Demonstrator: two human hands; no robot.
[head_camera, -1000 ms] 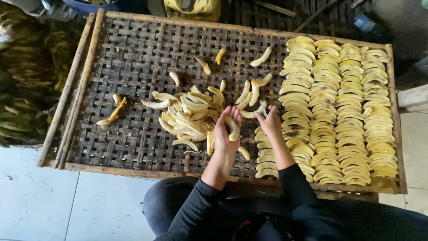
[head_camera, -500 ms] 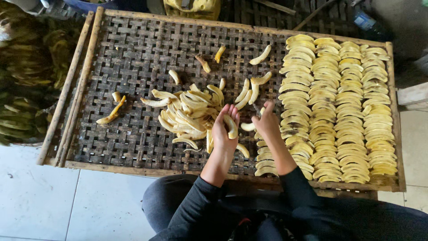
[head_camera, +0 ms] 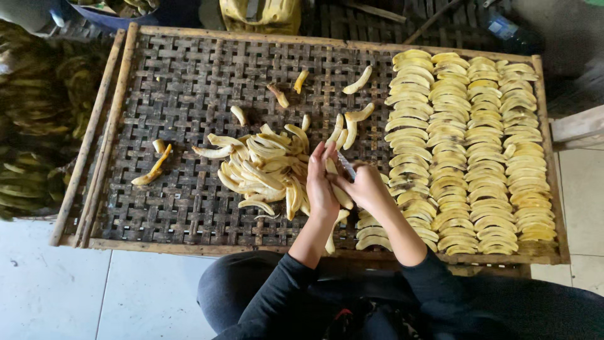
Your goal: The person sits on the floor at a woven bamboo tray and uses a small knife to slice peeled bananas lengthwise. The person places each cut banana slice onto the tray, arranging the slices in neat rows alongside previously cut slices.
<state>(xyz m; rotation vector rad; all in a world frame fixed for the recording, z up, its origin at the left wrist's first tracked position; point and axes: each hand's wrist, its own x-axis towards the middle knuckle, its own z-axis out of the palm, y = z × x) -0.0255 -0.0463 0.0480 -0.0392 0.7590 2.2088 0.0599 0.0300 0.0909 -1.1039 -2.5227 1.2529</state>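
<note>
A big woven tray (head_camera: 189, 94) with a wooden frame holds lots of peeled banana slices. Near its left edge lie two loose slices (head_camera: 151, 171), one short and one long. More to the middle sits a messy pile of slices (head_camera: 261, 170), too many to count. Above the pile, toward the far edge, about seven single slices (head_camera: 358, 80) lie apart from each other.

The left hand (head_camera: 321, 182) is at the right side of the pile, near the front edge. Its fingers are close together and wrapped on a banana slice (head_camera: 341, 196). The right hand (head_camera: 368, 189) is just beside it, touching it. Its fingers are curled around a thin knife (head_camera: 346, 166), whose blade pokes out toward the far edge.

On the right part of the tray, neat slices lie in four rows (head_camera: 469, 151), running from the far edge to the front edge.
</note>
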